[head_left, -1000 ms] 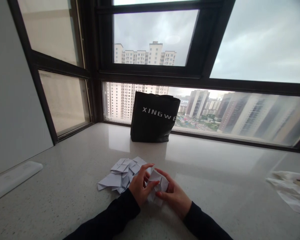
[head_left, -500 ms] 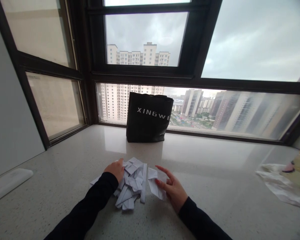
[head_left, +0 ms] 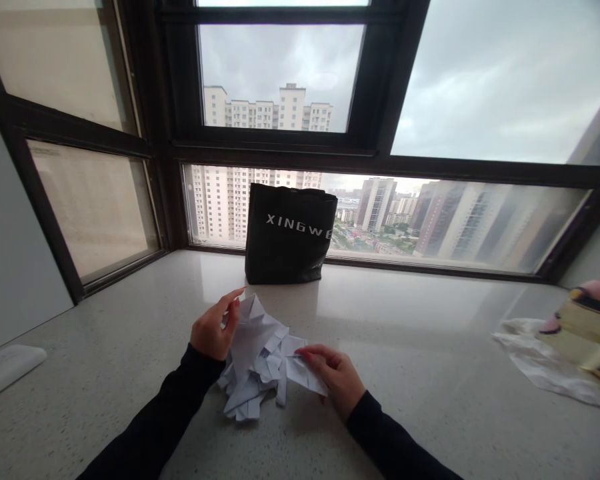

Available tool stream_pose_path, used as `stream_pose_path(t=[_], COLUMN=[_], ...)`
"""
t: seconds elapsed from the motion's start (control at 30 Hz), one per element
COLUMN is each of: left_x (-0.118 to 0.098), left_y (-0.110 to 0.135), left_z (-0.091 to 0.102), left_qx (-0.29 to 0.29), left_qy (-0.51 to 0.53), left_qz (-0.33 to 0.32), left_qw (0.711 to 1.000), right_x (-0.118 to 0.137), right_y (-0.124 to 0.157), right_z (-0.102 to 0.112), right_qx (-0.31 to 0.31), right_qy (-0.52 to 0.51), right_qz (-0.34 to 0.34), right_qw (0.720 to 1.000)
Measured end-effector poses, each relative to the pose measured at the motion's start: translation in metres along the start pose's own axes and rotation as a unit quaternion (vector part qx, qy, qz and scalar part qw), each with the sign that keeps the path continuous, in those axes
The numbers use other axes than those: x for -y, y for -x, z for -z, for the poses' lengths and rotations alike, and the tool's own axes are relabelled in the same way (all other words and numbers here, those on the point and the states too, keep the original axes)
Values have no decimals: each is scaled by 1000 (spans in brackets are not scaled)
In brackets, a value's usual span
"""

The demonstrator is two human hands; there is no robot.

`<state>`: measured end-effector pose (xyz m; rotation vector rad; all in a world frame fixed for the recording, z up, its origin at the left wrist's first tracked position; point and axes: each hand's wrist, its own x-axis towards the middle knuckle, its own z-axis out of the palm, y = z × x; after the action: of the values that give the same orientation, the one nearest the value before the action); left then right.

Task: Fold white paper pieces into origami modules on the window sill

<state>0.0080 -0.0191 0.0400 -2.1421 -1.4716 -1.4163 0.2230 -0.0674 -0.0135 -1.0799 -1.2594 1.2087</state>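
White creased paper pc (head_left: 303, 375) is in R hand (head_left: 337, 378) by jagged pile (head_left: 264, 371).

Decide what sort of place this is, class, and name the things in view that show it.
Probably a window counter or wide sill high in a building: the pale speckled surface meets dark window frames, and tall buildings outside are seen from high up.

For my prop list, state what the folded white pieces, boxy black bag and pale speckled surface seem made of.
Folded white pieces: matte, likely paper, from sharp creases. Boxy black bag: semi-glossy, perhaps coated fabric or plastic, from highlights. Pale speckled surface: polished, probably stone, from reflections.
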Motion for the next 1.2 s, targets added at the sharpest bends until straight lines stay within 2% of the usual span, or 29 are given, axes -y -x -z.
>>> stream_pose_path(t=[0.07, 0.17, 0.23, 0.33, 0.4, 0.57, 0.67, 0.73, 0.8, 0.87, 1.03, 1.1, 1.2], left_x=[-6, -21, -35, -52, -58, -46, -39, -40, -42, -44, -45, -45, -46], left_y=[2, 10, 20, 36, 42, 37, 34, 35, 37, 38, 36, 36, 38], left_z=[4, 5, 1, -7, -11, -17, -22, -25, -27, -27, -24, -23, -23], left_qx=[-49, -47, -1, 121, 152, 130, 183, 226, 240, 218, 105, 91, 110], left_qy=[48, 63, 84, 152, 206, 241, 249, 261, 270, 269, 227, 233, 270], left_qz=[-35, -137, -216, -294, -252, -102, -37, -11, 5, 26, 69, 79, 78], left_qw=[997, 987, 973, 936, 933, 956, 950, 938, 932, 938, 966, 965, 953], right_x=[1, 2, 1, -3, -4, -1, 3, 5, 5, 4, 3, 3, 3], right_y=[1, 5, 8, 9, 7, 4, 5, 7, 8, 8, 12, 13, 14], right_z=[-2, -8, -12, -14, -11, -4, -5, -6, -9, -11, -18, -19, -19], right_qx=[11, 48, 76, 77, 56, 61, 78, 85, 72, 60, 85, 75, 64], right_qy=[37, 16, -45, -84, -68, -31, -8, -5, -22, -66, -177, -198, -207], right_qz=[11, 20, 8, 34, 62, 66, 68, 71, 70, 63, 41, 38, 36], right_qw=[999, 999, 996, 993, 994, 995, 995, 994, 995, 994, 980, 977, 976])
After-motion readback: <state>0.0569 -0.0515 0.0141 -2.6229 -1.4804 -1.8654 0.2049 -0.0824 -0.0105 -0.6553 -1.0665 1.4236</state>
